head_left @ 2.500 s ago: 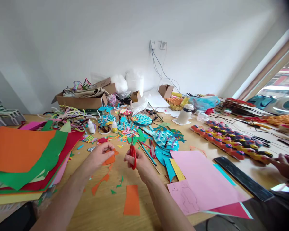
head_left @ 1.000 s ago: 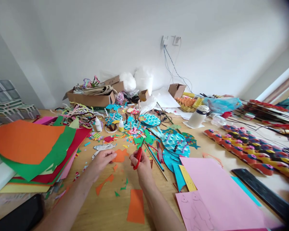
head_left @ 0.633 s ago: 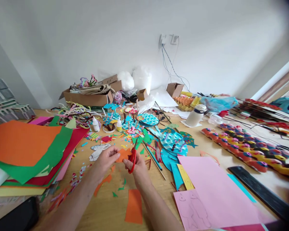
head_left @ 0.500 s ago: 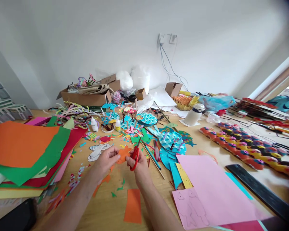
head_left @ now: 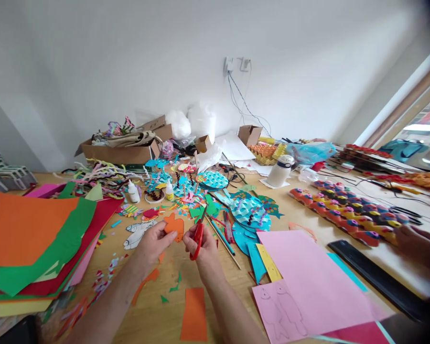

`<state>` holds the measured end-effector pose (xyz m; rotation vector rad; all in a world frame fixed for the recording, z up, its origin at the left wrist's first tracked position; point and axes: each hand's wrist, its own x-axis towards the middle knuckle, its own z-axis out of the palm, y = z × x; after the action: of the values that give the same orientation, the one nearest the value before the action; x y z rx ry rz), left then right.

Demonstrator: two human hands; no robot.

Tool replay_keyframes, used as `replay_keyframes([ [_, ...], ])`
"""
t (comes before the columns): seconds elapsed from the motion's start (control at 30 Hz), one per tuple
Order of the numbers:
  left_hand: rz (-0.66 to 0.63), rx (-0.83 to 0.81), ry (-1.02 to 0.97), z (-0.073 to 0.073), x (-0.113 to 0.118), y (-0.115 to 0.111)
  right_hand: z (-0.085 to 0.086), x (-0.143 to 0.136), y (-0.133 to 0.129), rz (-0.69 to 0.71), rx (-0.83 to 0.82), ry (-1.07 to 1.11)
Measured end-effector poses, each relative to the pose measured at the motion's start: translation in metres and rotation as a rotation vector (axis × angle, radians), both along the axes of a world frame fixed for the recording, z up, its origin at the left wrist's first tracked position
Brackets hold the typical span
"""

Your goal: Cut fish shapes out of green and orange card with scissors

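Between the fingertips of my left hand (head_left: 156,242) is a small orange paper fish (head_left: 174,227), its face side showing a drawn eye. My right hand (head_left: 202,244) is closed around red-handled scissors (head_left: 198,239), whose blades point up and away from me. Hand and fish are a short gap apart from the scissors. Below my hands lies an orange paper rectangle (head_left: 194,313), with orange and green scraps (head_left: 174,286) beside it. To the left of the fish rest cut-out fish drawings (head_left: 138,234) in black and white.
Stacked coloured paper (head_left: 28,229) lies on the left. Pink paper (head_left: 315,277) with drawn fish and a black ruler (head_left: 372,277) lie on the right, near another person's hand (head_left: 419,243). Glue bottles (head_left: 134,192), blue paper fish (head_left: 251,210) and a white bottle (head_left: 280,171) stand farther back.
My left hand has drawn the orange fish away from my right hand and turned it upright. Another person's hand has come into view at the right edge. The view has shifted slightly right.
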<state>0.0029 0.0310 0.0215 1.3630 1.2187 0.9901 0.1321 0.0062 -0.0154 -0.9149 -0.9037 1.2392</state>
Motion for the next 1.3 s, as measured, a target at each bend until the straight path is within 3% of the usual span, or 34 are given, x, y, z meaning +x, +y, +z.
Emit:
replay_keyframes([
  [0.23, -0.045, 0.038, -0.118, 0.006, 0.011, -0.005, 0.014, 0.001, -0.005, 0.024, -0.021, 0.038],
  [0.5, -0.184, 0.06, -0.14, 0.019, 0.004, 0.0, 0.061, 0.006, -0.011, 0.131, 0.04, -0.106],
  [0.73, 0.043, 0.148, -0.293, 0.047, 0.001, 0.007, 0.089, -0.006, 0.008, 0.127, 0.142, -0.04],
  [0.9, 0.073, 0.18, -0.355, 0.054, -0.003, 0.018, 0.096, -0.018, 0.02, 0.097, 0.193, 0.04],
  [1.07, 0.06, 0.138, -0.39, 0.058, -0.006, 0.027, 0.092, -0.023, 0.028, 0.062, 0.187, 0.066],
  [1.3, 0.1, 0.165, -0.376, 0.051, -0.007, 0.03, 0.094, -0.025, 0.032, 0.043, 0.187, 0.061],
])
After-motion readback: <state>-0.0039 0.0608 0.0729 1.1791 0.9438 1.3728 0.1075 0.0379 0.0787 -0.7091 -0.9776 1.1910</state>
